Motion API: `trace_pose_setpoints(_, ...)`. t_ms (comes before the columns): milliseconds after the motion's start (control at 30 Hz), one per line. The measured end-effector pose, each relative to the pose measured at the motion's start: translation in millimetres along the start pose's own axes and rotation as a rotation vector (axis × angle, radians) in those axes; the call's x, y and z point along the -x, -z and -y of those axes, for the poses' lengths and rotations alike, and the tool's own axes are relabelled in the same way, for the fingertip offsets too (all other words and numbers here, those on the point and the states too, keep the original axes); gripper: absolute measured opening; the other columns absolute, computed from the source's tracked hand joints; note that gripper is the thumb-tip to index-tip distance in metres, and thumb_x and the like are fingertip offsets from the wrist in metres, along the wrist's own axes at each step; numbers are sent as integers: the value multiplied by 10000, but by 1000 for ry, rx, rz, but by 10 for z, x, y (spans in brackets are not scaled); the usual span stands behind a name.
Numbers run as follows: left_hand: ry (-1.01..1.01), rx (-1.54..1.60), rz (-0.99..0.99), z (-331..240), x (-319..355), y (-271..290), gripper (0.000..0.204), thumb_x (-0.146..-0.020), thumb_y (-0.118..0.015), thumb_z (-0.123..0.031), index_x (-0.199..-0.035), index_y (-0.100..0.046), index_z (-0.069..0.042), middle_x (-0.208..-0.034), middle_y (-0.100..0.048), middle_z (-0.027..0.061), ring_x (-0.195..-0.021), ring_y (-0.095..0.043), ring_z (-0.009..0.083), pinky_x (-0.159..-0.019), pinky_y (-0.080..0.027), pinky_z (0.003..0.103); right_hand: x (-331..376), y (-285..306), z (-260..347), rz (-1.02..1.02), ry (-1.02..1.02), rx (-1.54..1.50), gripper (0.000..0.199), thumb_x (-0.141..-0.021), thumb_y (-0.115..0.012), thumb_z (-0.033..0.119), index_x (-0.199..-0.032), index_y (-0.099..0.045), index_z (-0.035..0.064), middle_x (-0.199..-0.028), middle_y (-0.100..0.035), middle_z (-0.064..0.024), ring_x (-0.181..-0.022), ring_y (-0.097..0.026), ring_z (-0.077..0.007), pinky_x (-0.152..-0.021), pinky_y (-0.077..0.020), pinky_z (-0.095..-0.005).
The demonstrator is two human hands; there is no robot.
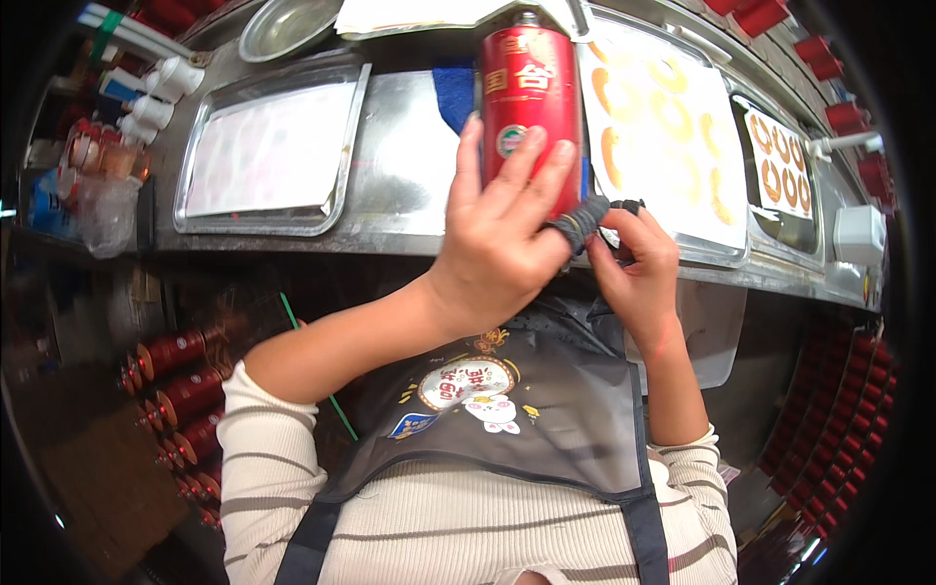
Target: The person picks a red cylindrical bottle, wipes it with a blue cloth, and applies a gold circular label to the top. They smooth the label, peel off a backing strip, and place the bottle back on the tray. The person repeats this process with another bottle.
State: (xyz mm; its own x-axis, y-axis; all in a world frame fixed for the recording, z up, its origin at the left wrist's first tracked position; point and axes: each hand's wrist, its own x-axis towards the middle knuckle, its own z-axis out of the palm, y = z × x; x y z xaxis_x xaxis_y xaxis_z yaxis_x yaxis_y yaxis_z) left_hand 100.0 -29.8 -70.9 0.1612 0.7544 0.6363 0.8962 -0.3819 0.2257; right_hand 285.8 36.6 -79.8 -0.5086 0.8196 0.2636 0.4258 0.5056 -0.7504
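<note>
A large red bottle (531, 73) with gold lettering and a metal-coloured top is at the counter's front edge. My left hand (502, 249) holds its lower side, with fingers stretched along the red surface. The left thumb carries a dark ribbed wrap (582, 222). Close beside that thumb, at the bottle's lower right, my right hand (639, 258) is closed in a pinch. A bit of black shows at its index finger, and what the fingertips hold is too small and covered to make out. Behind the bottle lies a blue cloth (451, 97).
Left on the steel counter (395, 156) lies a metal tray (351, 146) with a white sheet. To the right, another white sheet (668, 146) bears orange ring shapes, near a smaller ring sheet (778, 161). A metal bowl (283, 29) stands at the back. Red bottles (185, 390) are stacked below left.
</note>
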Motion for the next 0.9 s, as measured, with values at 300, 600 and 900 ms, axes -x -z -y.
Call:
trace_pose_setpoints(300,327,299,-28,135,533,186,520,-712,-866,-167,-1175,-706,6,-1451,-520,231,-1349,-503,405,-1122,-252,649,-98,323,130,417,-572,-758,77,-851,-639,36,-908,-587,33,-701,-530,77,-571,-412,28,-482,-275,-180)
trace_pose_setpoints(600,252,207,99,108,595,267,402,-704,-849,-102,-1092,-751,-66,-1446,-518,253,-1295,-547,423,-1122,-230,665,-103,271,62,345,-577,-734,127,-885,-671,130,-827,-589,51,-655,-505,62,-507,-403,-2,-438,-287,-181)
trace_pose_setpoints(900,-5,-14,138,35,181,270,389,-688,-821,-133,-1071,-768,-178,-1405,-560,235,-1256,-561,457,-1096,-214,709,-138,232,-8,352,-599,-655,102,-891,-696,70,-838,-621,24,-791,-597,49,-653,-492,8,-568,-365,-164)
